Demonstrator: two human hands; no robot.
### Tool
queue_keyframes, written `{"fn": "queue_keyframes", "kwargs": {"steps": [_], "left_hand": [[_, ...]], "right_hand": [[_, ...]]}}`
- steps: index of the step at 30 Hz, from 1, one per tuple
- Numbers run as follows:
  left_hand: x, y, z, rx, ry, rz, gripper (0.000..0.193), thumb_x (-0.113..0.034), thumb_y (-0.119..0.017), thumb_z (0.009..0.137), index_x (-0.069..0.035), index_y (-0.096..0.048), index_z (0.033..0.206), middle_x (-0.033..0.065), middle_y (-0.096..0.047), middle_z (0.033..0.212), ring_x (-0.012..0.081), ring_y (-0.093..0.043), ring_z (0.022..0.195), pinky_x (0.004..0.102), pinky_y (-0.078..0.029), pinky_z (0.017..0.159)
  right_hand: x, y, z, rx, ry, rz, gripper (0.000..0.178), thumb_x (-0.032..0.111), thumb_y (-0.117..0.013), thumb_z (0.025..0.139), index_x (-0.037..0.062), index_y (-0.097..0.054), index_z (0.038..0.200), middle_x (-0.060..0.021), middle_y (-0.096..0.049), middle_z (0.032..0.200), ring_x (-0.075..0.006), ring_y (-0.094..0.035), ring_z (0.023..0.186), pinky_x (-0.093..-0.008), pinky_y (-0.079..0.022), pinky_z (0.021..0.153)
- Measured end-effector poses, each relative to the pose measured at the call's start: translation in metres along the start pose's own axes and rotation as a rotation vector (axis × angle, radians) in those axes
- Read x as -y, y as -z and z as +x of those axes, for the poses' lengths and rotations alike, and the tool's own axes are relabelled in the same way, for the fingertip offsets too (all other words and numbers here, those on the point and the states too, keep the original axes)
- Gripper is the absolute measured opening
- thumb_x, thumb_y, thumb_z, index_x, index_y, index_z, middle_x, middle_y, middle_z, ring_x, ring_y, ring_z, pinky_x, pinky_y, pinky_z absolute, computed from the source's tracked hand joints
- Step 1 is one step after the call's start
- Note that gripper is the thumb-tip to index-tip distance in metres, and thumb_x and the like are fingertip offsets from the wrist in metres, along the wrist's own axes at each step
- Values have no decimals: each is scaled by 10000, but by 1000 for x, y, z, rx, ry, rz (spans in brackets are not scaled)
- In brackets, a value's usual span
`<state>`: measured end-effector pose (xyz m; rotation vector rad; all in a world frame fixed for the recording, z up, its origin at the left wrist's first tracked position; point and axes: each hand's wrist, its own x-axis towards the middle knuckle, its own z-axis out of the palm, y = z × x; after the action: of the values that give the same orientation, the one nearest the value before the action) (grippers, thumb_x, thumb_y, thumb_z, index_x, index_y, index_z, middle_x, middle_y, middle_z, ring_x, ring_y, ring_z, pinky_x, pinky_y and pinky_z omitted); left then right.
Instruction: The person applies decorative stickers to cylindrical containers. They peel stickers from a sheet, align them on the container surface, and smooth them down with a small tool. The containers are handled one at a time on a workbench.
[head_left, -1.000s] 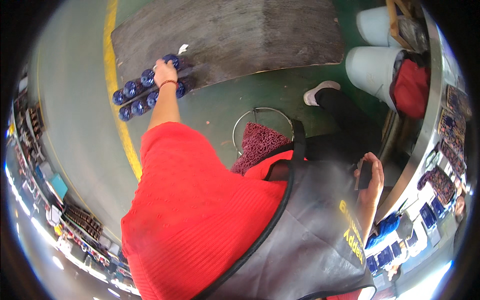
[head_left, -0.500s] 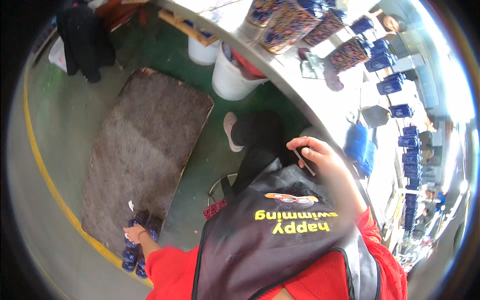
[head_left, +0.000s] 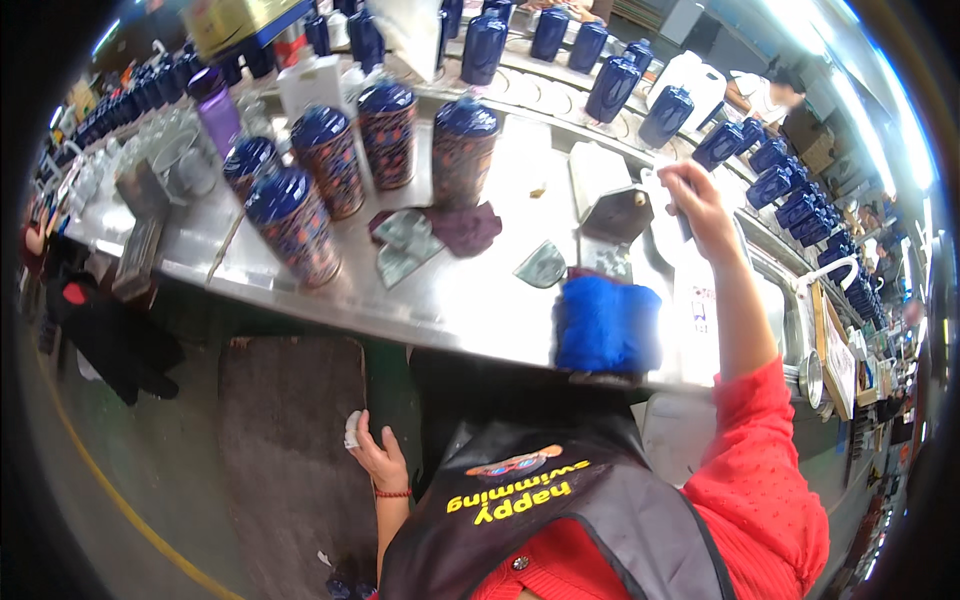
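My left hand point(head_left: 380, 462) hangs low over a brown board on the floor, beside the steel table. Its fingers are apart, one tipped with a white wrap, and nothing shows in its grasp. Over the table's right side, my right hand point(head_left: 706, 212) is raised with bent fingers round a thin, narrow strip, partly hidden by the fingers. Near it sit a dark angular block point(head_left: 617, 215) and a fuzzy blue roll point(head_left: 608, 325). Several dark blue bottles with floral-patterned sides, one a patterned bottle point(head_left: 465, 155), stand farther left. A maroon cloth point(head_left: 472, 230) lies in front of them.
Blue bottles line a conveyor point(head_left: 545, 95) behind the steel table point(head_left: 470, 310). A purple flask point(head_left: 213, 108) and clear glassware stand left. On the floor, the brown board point(head_left: 285, 450) carries dark blue bottles point(head_left: 348, 586) near its lower end. A person point(head_left: 765, 97) sits beyond the conveyor.
My view has swung up from the floor to the table. My left hand has come away from the blue bottles on the board. My right hand still grips the thin strip, now over the table.
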<state>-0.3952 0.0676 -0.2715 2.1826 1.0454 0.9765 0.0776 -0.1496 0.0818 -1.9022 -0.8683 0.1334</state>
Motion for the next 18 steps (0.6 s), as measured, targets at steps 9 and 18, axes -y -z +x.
{"fn": "queue_keyframes", "kwargs": {"steps": [9, 18], "left_hand": [[-139, 31, 89, -13, -97, 74, 294, -80, -603, 967, 61, -640, 1222, 233, -663, 1206, 429, -602, 1147, 486, -449, 1022], [-193, 15, 134, 31, -270, 59, 272, -88, -556, 1004, 74, -650, 1202, 224, -676, 1201, 387, -626, 1134, 455, -461, 1005]], "right_hand": [[-155, 93, 314, -314, 150, -983, 451, 151, -562, 966, 195, -576, 1415, -181, -649, 1229, -428, -601, 1160, -472, -500, 995], [-192, 122, 348, -471, 134, -1028, 317, 302, -658, 948, 25, -647, 1103, -202, -673, 1140, -438, -609, 1122, -506, -498, 966]]}}
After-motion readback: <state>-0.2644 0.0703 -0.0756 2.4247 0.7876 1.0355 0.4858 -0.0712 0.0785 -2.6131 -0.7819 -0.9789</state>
